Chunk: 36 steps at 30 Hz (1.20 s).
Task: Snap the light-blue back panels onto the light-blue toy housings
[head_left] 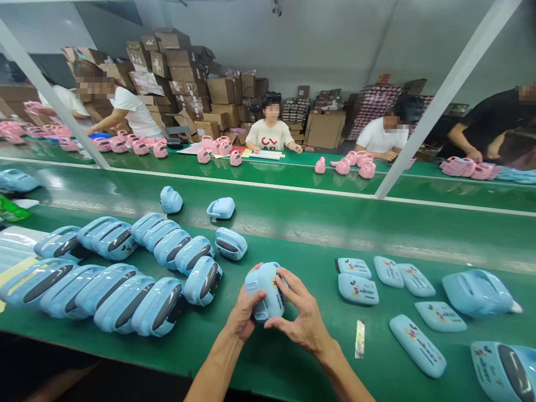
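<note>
Both forearms come in from the bottom edge and meet at the middle. Left hand (244,309) cups the blue case (274,298) from its left side, thumb lying across the near face; its other fingers are mostly hidden behind, spread can't be told. Right hand (305,318) curves in a C: thumb at the case's lower edge, bent fingertips on the upper right by the print, so the case sits between thumb and fingers, tilted, apparently clear of the green table (312,262).

Left: rows of blue cases (157,307), the closest (203,281) near the left hand. Right: printed blue panels (358,288) lie flat, apart from the right hand; a shiny strip (359,339) lies between. Bare green runs ahead of the hands and between right hand and panels. Near table edge passes under the forearms.
</note>
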Tool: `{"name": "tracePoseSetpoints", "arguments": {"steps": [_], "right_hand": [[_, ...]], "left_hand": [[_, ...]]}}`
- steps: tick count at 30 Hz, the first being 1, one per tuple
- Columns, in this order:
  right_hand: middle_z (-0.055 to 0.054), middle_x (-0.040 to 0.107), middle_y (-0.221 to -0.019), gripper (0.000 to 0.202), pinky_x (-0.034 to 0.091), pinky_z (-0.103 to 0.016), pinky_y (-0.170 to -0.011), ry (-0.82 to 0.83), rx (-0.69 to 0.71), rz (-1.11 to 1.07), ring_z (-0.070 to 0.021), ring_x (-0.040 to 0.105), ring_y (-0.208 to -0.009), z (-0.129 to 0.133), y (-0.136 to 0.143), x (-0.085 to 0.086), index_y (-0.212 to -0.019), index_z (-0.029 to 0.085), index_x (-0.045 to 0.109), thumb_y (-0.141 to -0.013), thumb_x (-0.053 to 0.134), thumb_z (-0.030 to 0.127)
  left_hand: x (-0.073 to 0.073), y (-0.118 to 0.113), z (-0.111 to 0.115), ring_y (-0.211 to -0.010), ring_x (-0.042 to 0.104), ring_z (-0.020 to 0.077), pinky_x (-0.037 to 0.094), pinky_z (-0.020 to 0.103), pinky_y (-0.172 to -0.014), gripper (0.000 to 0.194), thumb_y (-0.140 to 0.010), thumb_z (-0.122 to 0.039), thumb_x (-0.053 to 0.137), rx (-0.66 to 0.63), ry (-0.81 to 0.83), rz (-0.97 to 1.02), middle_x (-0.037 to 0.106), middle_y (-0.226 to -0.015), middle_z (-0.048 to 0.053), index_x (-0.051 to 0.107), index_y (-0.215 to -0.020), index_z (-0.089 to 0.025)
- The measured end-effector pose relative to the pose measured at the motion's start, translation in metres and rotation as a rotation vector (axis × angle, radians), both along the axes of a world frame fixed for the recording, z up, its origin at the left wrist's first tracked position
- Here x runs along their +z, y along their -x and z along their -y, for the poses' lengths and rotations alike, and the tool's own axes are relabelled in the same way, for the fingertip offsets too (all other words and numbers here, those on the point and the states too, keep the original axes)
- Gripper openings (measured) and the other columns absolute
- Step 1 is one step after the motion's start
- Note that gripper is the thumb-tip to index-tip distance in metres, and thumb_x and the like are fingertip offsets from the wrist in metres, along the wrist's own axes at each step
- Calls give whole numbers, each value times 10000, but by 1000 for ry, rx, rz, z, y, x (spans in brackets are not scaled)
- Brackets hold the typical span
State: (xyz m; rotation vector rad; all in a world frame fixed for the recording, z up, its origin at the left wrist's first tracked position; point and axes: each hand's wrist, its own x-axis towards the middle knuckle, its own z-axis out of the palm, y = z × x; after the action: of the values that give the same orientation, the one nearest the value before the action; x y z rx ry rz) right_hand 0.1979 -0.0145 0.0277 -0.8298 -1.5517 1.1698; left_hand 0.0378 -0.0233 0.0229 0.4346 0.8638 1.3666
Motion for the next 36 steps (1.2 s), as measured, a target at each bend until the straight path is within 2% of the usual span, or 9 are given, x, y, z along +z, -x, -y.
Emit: {"name": "tracePoseSetpoints", "arguments": {"steps": [3, 7, 12, 14, 17, 20, 24, 27, 36], "right_hand": [[-88, 559, -1468, 756, 216, -566, -1238, 5, -16, -3, -363, 420, -1428, -2, -1, 2, -1282, 300, 683, -575, 949, 255], [-66, 505, -1517, 718, 223, -540, -1236, -38, 110, 36, -325, 399, -1450, -10, -14, 5, -1386, 294, 592, -717, 845, 240], [-77, 711, -1237, 299, 379, -535, -1146, 6, -201, 21, -305, 610, -1207, -15, -31, -13, -1083, 278, 770, -798, 725, 202], [-77, 746, -1103, 248, 453, -522, -1071, -14, -205, 85, -295, 655, -1082, -12, -35, -24, -1016, 275, 782, -799, 708, 180], [-76, 745, -1096, 313, 477, -506, -1044, -32, -187, 115, -290, 659, -1067, -7, -38, -33, -1086, 273, 766, -799, 703, 165], [-86, 695, -1261, 390, 410, -522, -1126, -69, -214, 99, -303, 606, -1214, -7, -40, -28, -1202, 273, 721, -816, 727, 218], [-118, 403, -1584, 799, 309, -570, -1193, -246, 35, 267, -351, 373, -1459, -18, -32, -16, -1472, 273, 491, -760, 824, 416], [-157, 271, -1641, 1017, 291, -569, -1201, -359, 208, 356, -355, 269, -1510, -31, -20, -17, -1554, 253, 344, -713, 833, 548], [-156, 465, -1525, 1056, 421, -506, -1126, -495, 331, 302, -321, 462, -1404, -51, -2, -22, -1540, 327, 351, -649, 873, 551]], "left_hand": [[-5, 0, -6, -1158, 672, 348, 514, 454, -1033, 755, -663, -258, 874, -10, 79, 69, 749, -1190, 115, 574, -1354, -203], [-8, 3, -17, -1110, 699, 363, 515, 520, -1022, 588, -802, -304, 742, -120, 174, 245, 781, -1064, 151, 566, -1329, -111], [-4, 10, -21, -1194, 658, 352, 476, 558, -1065, 505, -852, -297, 678, -114, 171, 359, 777, -1109, 138, 554, -1313, -135], [-6, 14, -20, -1231, 632, 355, 472, 561, -1069, 501, -842, -305, 688, -125, 161, 381, 771, -1127, 144, 561, -1295, -133], [-12, 21, -20, -1270, 598, 373, 467, 570, -1071, 558, -817, -330, 721, -141, 142, 385, 759, -1157, 161, 551, -1308, -124], [-20, 23, -21, -1252, 613, 369, 465, 570, -1071, 571, -828, -328, 720, -149, 153, 360, 764, -1144, 154, 534, -1330, -129], [-24, 17, -22, -1138, 687, 341, 469, 527, -1075, 480, -802, -270, 754, -179, 188, 295, 785, -1064, 131, 600, -1233, -126], [-24, 11, -19, -1016, 730, 323, 495, 495, -1045, 419, -741, -276, 815, -196, 208, 203, 792, -989, 108, 666, -1107, -134], [-19, 19, -5, -943, 702, 273, 536, 419, -929, 635, -514, -312, 962, -31, 107, -2, 756, -1055, 81, 692, -1076, -195]]}}
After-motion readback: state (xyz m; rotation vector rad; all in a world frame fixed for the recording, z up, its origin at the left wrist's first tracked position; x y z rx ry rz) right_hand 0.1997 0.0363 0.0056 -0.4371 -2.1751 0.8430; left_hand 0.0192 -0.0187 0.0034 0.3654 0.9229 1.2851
